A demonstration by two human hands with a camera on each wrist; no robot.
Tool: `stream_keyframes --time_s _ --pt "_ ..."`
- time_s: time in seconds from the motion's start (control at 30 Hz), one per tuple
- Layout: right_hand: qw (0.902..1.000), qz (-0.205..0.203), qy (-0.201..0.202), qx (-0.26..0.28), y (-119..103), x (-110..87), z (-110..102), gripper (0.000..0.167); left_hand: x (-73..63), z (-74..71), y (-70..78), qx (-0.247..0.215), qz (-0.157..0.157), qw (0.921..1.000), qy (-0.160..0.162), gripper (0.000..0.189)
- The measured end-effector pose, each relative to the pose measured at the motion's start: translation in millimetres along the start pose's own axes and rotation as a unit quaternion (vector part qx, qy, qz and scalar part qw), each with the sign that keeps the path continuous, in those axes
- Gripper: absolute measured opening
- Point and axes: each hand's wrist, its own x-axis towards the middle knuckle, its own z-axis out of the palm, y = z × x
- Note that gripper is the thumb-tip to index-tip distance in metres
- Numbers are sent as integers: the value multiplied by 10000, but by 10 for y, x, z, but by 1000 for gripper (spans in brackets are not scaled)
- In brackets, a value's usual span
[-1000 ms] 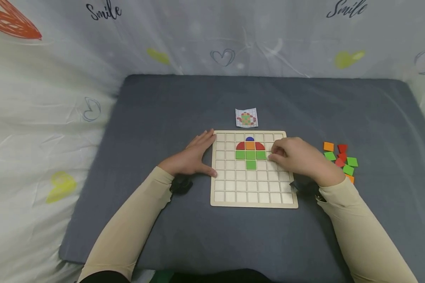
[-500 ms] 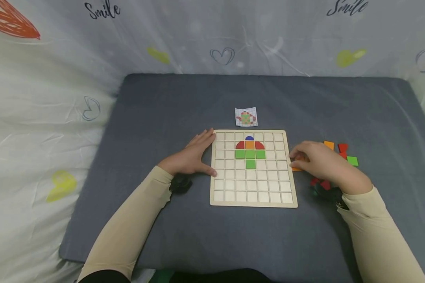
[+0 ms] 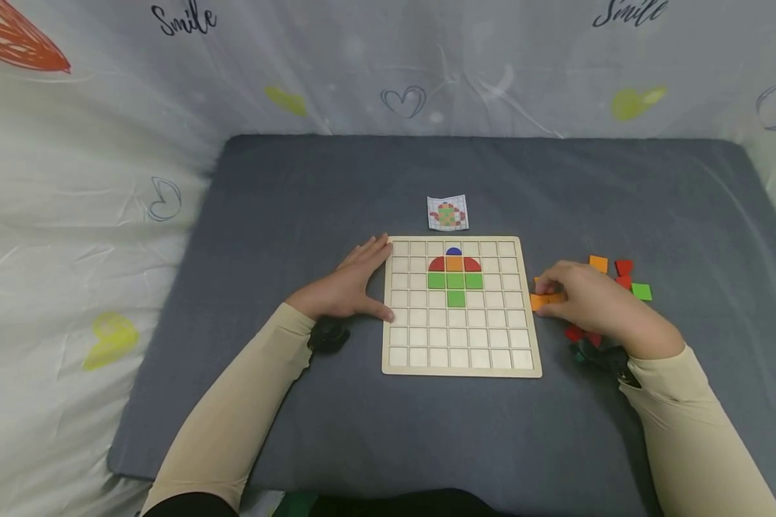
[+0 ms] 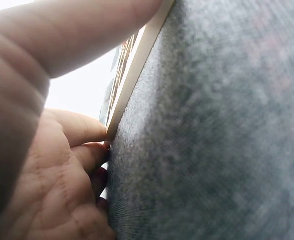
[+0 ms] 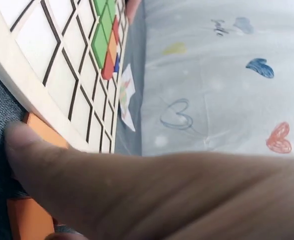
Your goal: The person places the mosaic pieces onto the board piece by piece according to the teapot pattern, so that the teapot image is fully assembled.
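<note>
From where I stand, the wooden grid board (image 3: 462, 372) lies flat on the grey-covered bench (image 3: 336, 194), and several of its compartments are filled. A blue half-round piece (image 3: 454, 252) sits in the top row, middle column. Beneath it, an orange square (image 3: 455, 263) lies between two rounded red pieces (image 3: 437, 265); the third row has three green squares (image 3: 455, 281) side by side, and a lone green square (image 3: 455, 299) sits below their middle one.

The person's right hand (image 3: 582, 294) is just off the board's right side, bent down over some loose orange tiles (image 3: 538, 301). These lie under and beside its fingertips, close along the board's edge; the wrist view shows the thumb over one of them. The far fingers are hidden, so I can't tell whether that grip has pinched a tile or only covers it.

The left hand (image 3: 345, 287) has its fingers spread and extended, touching the board's left edge with thumb and fingertips.

Beyond the right hand lie another orange tile (image 3: 598, 263), red tiles (image 3: 624, 267) and a green tile (image 3: 641, 291); more red pieces (image 3: 575, 332) show near its wrist. A small patterned card (image 3: 447, 214) rests just past the board's far edge.
</note>
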Motion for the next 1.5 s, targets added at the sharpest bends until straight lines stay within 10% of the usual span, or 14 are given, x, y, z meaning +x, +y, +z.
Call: stream_keyframes --time_s 0.53,1.5 --pt "9993 -5 329 193 -167 -71 -152 10 8 -26 23 80 1 10000 -7 129" --pt "9958 -897 -196 53 -667 491 146 6 -11 -6 30 36 -92 9999 24 131"
